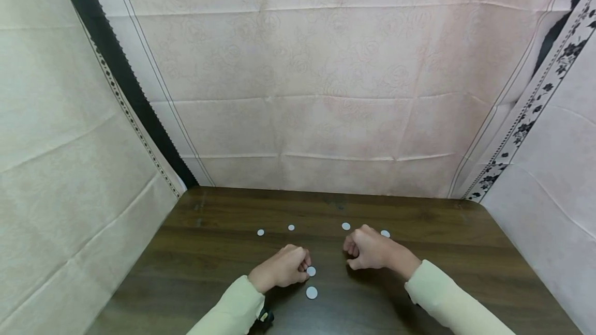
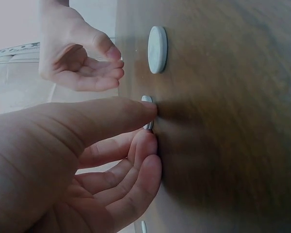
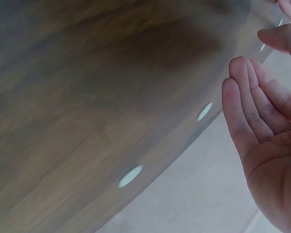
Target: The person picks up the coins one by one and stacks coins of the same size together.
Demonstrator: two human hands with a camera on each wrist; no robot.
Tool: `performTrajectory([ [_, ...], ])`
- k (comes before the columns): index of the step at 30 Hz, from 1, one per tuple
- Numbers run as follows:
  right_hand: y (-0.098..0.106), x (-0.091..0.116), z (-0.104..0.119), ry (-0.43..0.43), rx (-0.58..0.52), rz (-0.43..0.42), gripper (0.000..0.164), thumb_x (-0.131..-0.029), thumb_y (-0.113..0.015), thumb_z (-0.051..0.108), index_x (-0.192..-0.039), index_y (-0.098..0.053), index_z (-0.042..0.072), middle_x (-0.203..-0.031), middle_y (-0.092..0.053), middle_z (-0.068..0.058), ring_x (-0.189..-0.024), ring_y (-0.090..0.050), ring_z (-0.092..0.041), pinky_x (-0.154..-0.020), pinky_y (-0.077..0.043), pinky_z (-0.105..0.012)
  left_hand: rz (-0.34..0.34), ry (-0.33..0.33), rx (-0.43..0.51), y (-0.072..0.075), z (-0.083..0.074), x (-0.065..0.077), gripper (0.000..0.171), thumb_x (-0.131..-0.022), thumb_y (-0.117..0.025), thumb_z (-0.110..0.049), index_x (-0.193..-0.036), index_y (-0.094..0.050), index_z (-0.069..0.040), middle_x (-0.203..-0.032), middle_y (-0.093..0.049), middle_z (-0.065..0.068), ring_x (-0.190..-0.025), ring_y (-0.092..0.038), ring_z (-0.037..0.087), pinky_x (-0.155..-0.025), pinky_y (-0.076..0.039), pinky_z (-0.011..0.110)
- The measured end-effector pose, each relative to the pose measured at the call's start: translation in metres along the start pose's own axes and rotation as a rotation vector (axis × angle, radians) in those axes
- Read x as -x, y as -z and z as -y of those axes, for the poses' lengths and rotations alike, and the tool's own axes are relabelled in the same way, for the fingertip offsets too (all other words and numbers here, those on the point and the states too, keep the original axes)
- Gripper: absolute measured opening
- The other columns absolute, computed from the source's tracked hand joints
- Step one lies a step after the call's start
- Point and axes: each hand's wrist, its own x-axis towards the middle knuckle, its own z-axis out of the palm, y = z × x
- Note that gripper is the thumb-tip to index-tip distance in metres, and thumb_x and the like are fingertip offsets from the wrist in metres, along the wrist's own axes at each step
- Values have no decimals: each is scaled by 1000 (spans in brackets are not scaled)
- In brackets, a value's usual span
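Note:
Small white round discs lie on a brown wooden table. My left hand [image 1: 282,267] reaches low over the tabletop with its fingers curled, and its thumb and index fingertip pinch the edge of one white disc [image 1: 311,271]. In the left wrist view the thumb covers the middle of that disc [image 2: 147,99]. Just nearer to me lies another white disc [image 1: 311,292]. To the right, my right hand [image 1: 370,248] hovers with bent fingers and holds nothing; in the right wrist view its palm and loosely bent fingers [image 3: 242,107] show, thumb apart.
Beyond the right hand lie a white disc [image 1: 346,226] and another disc [image 1: 385,233], partly covered by the hand. Farther left are two discs, one [image 1: 261,232] beside the other [image 1: 291,227]. Pale cloth [image 1: 326,92] hangs behind the table [image 1: 223,211] and along both sides.

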Motion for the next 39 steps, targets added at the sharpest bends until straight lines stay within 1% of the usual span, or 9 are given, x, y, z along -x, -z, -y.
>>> performTrajectory([
  [7, 9, 15, -20, -70, 4, -14, 21, -85, -84, 15, -102, -76, 4, -95, -75, -2, -84, -68, -7, -75, -59, -26, 3, 9, 10, 1, -1, 0, 11, -92, -81, -9, -99, -72, -8, -85, -64, -4, -73, -53, 1, -69, -50, 17],
  [13, 16, 25, -37, -101, 18, -28, 22, -85, -84, 14, -102, -76, 3, -96, -75, -3, -83, -69, -8, -74, -60, -26, 1, 5, 7, 2, -1, 1, 11, -92, -81, -9, -98, -72, -8, -85, -64, -5, -73, -53, 0, -69, -50, 17],
  [21, 31, 38, -55, -136, 34, -76, 23, -83, -85, 12, -100, -76, 1, -92, -75, -3, -81, -69, -9, -72, -60, -26, -1, 5, 1, 2, -2, 0, 11, -92, -81, -9, -98, -72, -7, -85, -65, -4, -73, -53, 0, -69, -50, 17],
  [25, 34, 44, -64, -154, 49, -81, 24, -84, -85, 12, -103, -76, 0, -94, -76, -4, -82, -70, -10, -72, -60, -27, -4, 0, -5, 1, -1, 0, 11, -92, -81, -9, -98, -72, -8, -84, -64, -4, -72, -52, 0, -69, -49, 17],
  [28, 36, 47, -71, -163, 63, -93, 22, -83, -84, 11, -101, -77, 0, -94, -77, -4, -82, -70, -9, -72, -59, -26, -5, -4, -8, 1, 0, 0, 10, -92, -81, -9, -97, -72, -8, -84, -64, -5, -72, -51, 0, -68, -48, 17],
  [34, 39, 47, -81, -179, 97, -118, 17, -81, -84, 11, -94, -76, 4, -86, -74, 1, -78, -66, -4, -68, -56, -23, -4, -6, -3, 1, 0, 0, 10, -92, -81, -9, -98, -72, -8, -84, -64, -5, -72, -52, 0, -69, -49, 17],
  [39, 40, 46, -88, -209, 105, -116, 17, -80, -85, 12, -93, -76, 4, -85, -73, 1, -78, -66, -6, -68, -56, -24, -4, -4, -1, 0, 0, 0, 11, -92, -81, -9, -98, -72, -8, -84, -65, -5, -72, -52, 0, -69, -49, 17],
])
